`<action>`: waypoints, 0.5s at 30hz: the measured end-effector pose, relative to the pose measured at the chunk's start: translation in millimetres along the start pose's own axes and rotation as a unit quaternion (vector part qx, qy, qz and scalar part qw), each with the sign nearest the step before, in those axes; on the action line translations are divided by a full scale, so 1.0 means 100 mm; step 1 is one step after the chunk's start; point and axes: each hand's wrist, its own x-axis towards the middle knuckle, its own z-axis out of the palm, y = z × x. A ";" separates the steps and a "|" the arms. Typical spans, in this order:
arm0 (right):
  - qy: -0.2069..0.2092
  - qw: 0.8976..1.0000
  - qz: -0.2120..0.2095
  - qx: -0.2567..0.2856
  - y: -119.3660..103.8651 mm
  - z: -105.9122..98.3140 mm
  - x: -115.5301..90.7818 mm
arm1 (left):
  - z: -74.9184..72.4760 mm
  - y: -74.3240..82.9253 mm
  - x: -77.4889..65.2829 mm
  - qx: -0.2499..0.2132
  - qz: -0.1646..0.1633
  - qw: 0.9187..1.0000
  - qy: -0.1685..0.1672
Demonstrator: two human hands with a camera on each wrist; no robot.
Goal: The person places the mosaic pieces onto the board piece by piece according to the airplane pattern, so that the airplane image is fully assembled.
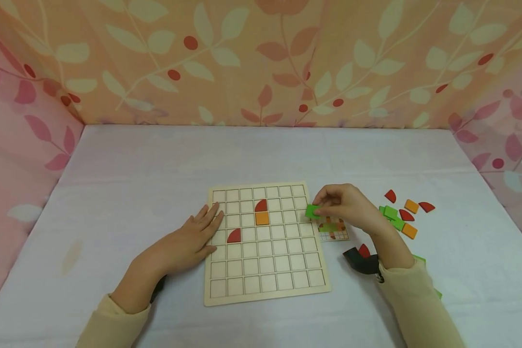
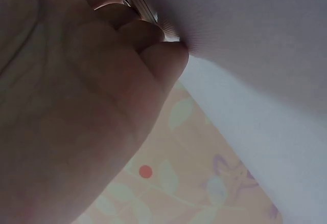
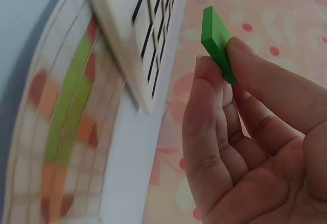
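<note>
On the white-covered desk (image 1: 156,157) before leaf-patterned cloth (image 1: 261,63), the right hand (image 1: 351,207) pinches a green tile (image 1: 311,211) at the right edge of the grid board (image 1: 267,263), free end leftward, long axis hard to tell, the left hand (image 1: 190,239) resting outstretched opposite.

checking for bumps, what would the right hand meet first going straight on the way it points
Probably the grid board, at its right edge by the pinched green tile; the height of the right hand is unclear, so it might pass over instead.
</note>
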 end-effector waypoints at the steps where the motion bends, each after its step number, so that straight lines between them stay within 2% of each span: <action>1: -0.004 1.000 -0.003 0.002 -0.02 0.02 0.02 | 0.00 0.00 0.00 0.002 0.000 1.000 0.000; 15: -0.063 0.997 -0.037 0.008 -0.28 0.43 0.25 | -0.02 0.03 0.00 0.005 -0.014 1.000 -0.010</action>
